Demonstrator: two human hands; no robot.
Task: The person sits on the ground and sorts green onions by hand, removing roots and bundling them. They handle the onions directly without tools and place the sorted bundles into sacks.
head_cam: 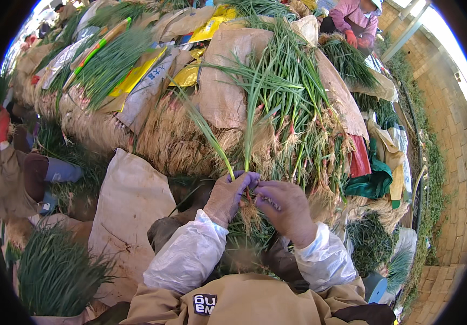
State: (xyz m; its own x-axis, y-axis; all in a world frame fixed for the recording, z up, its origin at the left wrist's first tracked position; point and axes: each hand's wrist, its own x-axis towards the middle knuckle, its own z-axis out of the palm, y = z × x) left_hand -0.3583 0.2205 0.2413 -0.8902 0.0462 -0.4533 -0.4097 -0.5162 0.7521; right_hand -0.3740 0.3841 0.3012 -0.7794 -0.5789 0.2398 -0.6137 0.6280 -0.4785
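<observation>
In the head view, my left hand (228, 197) is closed around the lower stems of green onions (249, 154), with the leaves pointing up and the pale roots hanging below the fist. My right hand (284, 207) is beside it, with the fingers bent at the base of the stems; whether they pinch anything cannot be made out. Both hands look purple at the fingers. In front of them, a loose pile of green onions (290, 81) lies on burlap sacking (233, 61), leaves away from me and roots towards me.
Rows of bundled onions (168, 138) with thick roots fill the heap, partly covered by sacks. A pale sack (128, 219) lies to the left, above a leafy bundle (58, 272). A co-worker in red gloves (351, 38) is at upper right; another person's sleeve (2, 174) is at left.
</observation>
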